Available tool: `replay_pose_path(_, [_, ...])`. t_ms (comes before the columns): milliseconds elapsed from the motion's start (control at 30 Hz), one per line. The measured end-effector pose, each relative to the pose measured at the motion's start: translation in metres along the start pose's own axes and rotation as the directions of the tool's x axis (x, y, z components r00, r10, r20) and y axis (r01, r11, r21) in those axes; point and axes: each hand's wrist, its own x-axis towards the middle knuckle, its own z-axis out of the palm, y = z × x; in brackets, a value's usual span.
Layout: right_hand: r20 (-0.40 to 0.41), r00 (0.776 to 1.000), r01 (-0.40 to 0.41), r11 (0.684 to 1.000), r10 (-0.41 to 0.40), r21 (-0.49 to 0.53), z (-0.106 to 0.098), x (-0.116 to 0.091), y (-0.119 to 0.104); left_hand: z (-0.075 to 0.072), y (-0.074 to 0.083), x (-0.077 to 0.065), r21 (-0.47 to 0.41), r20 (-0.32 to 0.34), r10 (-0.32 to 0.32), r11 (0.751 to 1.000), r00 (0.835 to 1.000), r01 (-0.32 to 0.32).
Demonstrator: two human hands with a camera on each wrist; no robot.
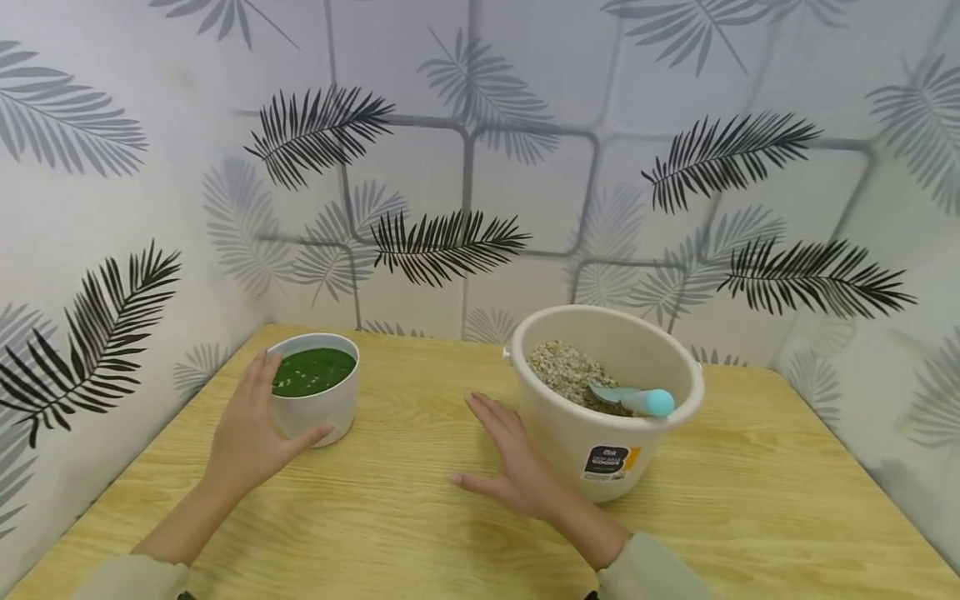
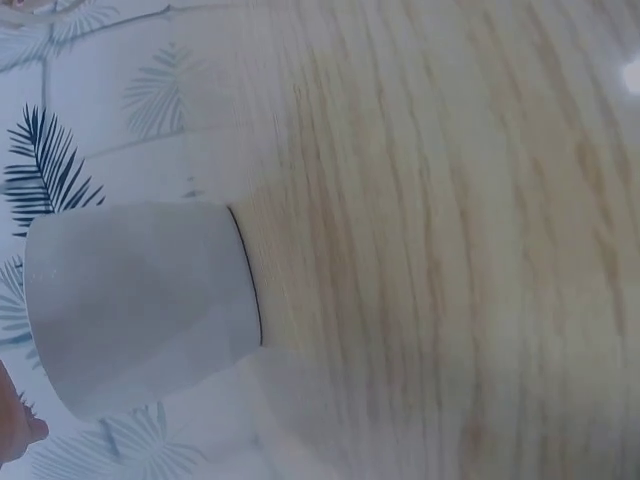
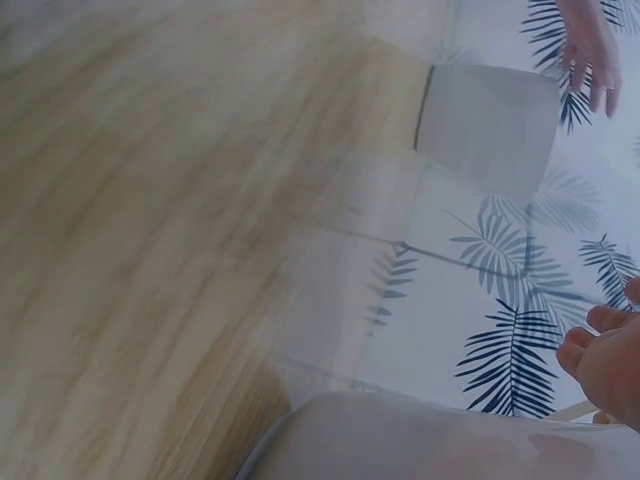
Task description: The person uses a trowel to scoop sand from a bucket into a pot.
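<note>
A: Where's the white pot (image 1: 318, 414)?
B: Nr table's (image 1: 397, 533) back L corner. Left hand (image 1: 251, 437) at its near L side, fingers spread; can't tell if touching.
A: Right hand (image 1: 517, 471)?
B: Spread too, by bucket (image 1: 573, 437), R half, twd back edge.
A: Contents?
B: Pot: green stuff (image 1: 318, 367), pale flecks. Bucket: grainy mix (image 1: 566, 371) + blue scoop (image 1: 633, 401).
A: Label (image 1: 609, 462)?
B: Blk/orange, bucket front; txt mostly blurred, poss. "GOODS".
</note>
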Motion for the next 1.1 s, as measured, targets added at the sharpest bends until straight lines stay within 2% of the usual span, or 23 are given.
replay_pose_path(100, [-0.01,1.0,-0.021,0.999,0.021,0.032,0.002,0.008,0.001,-0.001,-0.001,0.001,-0.038,0.062,-0.09,0.995,0.994,0.092])
replay_pose_path(200, [-0.026,0.999,-0.019,0.998,0.02,0.065,0.005,0.017,0.002,-0.003,-0.005,0.005,-0.079,0.116,-0.162,0.982,0.98,0.171])
replay_pose_path(367, [-0.019,0.999,-0.049,0.995,0.051,0.09,0.01,0.03,0.001,-0.003,-0.013,0.008,-0.177,0.183,-0.237,0.947,0.954,0.269])
replay_pose_path(467, [0.005,0.997,-0.081,0.991,0.081,0.109,0.015,0.037,-0.001,-0.003,-0.018,0.009,-0.206,0.217,-0.27,0.927,0.938,0.314])
replay_pose_path(700, [0.009,0.995,-0.095,0.983,0.095,0.155,0.029,0.055,-0.001,-0.005,-0.029,0.012,-0.172,0.286,-0.307,0.916,0.908,0.363])
replay_pose_path(1000, [0.061,0.984,-0.179,0.954,0.169,0.242,0.047,0.069,-0.003,-0.003,-0.04,0.013,-0.164,0.339,-0.329,0.902,0.882,0.399])
replay_pose_path(1100, [0.053,0.982,-0.189,0.95,0.181,0.248,0.052,0.074,-0.003,-0.003,-0.042,0.014,-0.166,0.348,-0.342,0.894,0.873,0.416])
